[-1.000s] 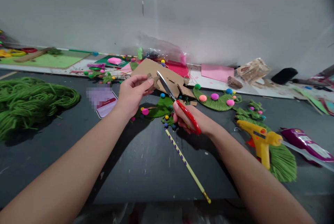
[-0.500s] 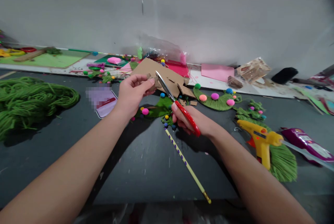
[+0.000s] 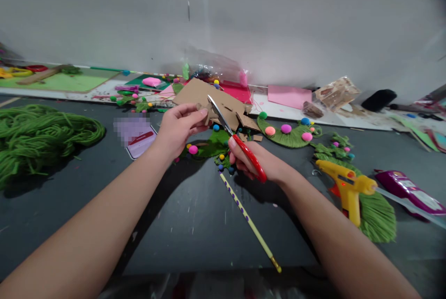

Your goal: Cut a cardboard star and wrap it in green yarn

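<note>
L hand: small cardboard pc pinched
R hand: red-hdl scissors gripped, blades nr pc
Pencil: laid on dk surface

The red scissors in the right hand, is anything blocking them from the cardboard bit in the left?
Nothing visible. The red scissors, in the right hand, have their tips right by the cardboard bit pinched in the left hand. The larger cardboard sheet lies behind, not between.

Yarn and pencil on dark table
</note>
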